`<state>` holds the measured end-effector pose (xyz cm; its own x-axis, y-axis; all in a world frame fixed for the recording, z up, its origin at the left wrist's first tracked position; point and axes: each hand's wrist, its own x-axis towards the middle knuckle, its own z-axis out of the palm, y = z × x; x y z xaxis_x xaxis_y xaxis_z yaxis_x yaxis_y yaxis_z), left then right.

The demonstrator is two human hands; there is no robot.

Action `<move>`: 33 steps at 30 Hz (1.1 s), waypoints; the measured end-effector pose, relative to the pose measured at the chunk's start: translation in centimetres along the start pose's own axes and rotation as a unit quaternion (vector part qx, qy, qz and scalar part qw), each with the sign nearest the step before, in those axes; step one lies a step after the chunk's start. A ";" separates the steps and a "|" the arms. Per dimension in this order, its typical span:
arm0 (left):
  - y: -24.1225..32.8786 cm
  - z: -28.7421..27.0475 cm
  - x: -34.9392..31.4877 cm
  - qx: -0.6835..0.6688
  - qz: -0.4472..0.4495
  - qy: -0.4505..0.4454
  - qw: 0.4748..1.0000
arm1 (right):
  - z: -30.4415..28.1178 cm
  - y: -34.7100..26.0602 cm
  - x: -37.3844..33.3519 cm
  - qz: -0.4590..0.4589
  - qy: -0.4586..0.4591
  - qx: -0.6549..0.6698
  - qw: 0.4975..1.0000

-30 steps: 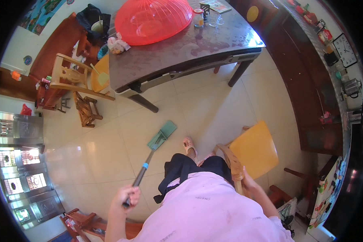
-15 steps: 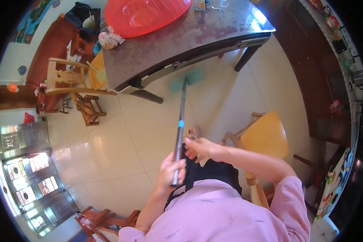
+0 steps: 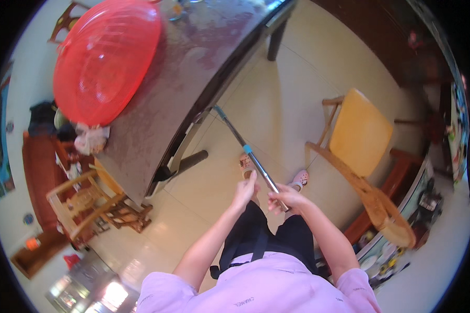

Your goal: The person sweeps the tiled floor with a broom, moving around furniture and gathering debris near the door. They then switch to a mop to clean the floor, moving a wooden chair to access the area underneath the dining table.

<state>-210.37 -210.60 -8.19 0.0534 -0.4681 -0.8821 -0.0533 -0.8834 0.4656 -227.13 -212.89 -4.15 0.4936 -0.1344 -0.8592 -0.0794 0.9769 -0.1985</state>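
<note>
A flat mop's metal pole (image 3: pixel 261 169) with a light-blue band slants from my body to the table edge. My right hand (image 3: pixel 288 199) is closed around the pole near its lower end. Just left of the pole, my left hand (image 3: pixel 244 192) is off it, thumb raised and fingers loosely apart, with nothing in it. The far end of the pole passes below the dark table (image 3: pixel 136 148), whose edge hides the mop head.
A large red mesh food cover (image 3: pixel 107 62) and a crumpled plastic bag (image 3: pixel 91 140) lie on the table. One wooden chair (image 3: pixel 363 135) stands to my right, another (image 3: pixel 86 201) at far left. My shoes (image 3: pixel 299 180) are on the tiled floor (image 3: pixel 297 109).
The pole has passed from my left hand to my right. Its mop head, visible before, is now hidden under the table. My view has turned, so the table appears more to the left.
</note>
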 end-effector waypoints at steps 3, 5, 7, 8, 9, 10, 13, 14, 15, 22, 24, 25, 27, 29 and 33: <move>-0.3 0.0 6.8 -0.048 -0.073 0.020 0.996 | -0.8 4.6 0.3 -0.035 -0.008 0.057 0.998; -3.0 -0.3 13.4 -0.162 -0.109 0.006 0.981 | -1.5 7.5 1.9 -0.043 -0.013 0.107 0.993; -4.7 -0.4 18.5 -0.249 -0.090 0.034 0.964 | -1.3 8.4 2.7 -0.059 -0.003 0.120 0.991; -5.7 0.0 19.9 -0.228 -0.066 0.085 0.968 | -1.7 9.0 3.0 -0.067 0.002 0.126 0.990; -6.3 1.5 20.9 -0.206 -0.043 0.130 0.969 | -2.8 10.3 3.6 -0.065 0.014 0.148 0.987; -7.2 2.4 21.3 -0.188 -0.011 0.177 0.966 | -3.8 12.2 4.2 -0.078 0.028 0.147 0.986; -11.6 6.3 21.0 -0.028 0.002 0.210 0.977 | -7.2 17.8 4.7 -0.114 0.062 0.204 0.970; -14.0 8.5 19.6 0.006 0.010 0.201 0.980 | -8.3 20.4 4.0 -0.111 0.083 0.235 0.962; -16.2 10.6 18.0 0.040 0.019 0.193 0.980 | -9.2 23.4 2.7 -0.107 0.105 0.263 0.953; -21.8 21.5 3.1 -0.118 -0.106 -0.008 0.987 | -11.0 33.0 -12.3 -0.035 0.268 0.085 0.959; -21.0 21.3 3.0 -0.155 -0.121 -0.003 0.980 | -9.9 30.0 -13.2 0.018 0.271 0.091 0.958; -20.6 20.7 3.5 -0.176 -0.129 0.005 0.976 | -9.6 28.6 -12.3 0.017 0.267 0.070 0.961; -17.5 18.2 6.4 -0.164 -0.105 0.014 0.981 | -10.3 25.4 -9.7 0.019 0.256 0.026 0.966; -15.1 14.7 11.4 -0.177 -0.057 0.049 0.981 | -11.1 21.4 -4.3 -0.011 0.224 -0.057 0.973; -11.3 5.8 25.2 -0.269 0.027 0.148 0.951 | -11.3 13.6 11.2 -0.141 0.210 -0.171 0.952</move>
<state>-214.21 -212.25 -36.10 0.3482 -0.4284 -0.8338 0.4499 -0.7040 0.5495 -232.45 -203.02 -21.80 0.1521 -0.5082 -0.8477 -0.3071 0.7909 -0.5292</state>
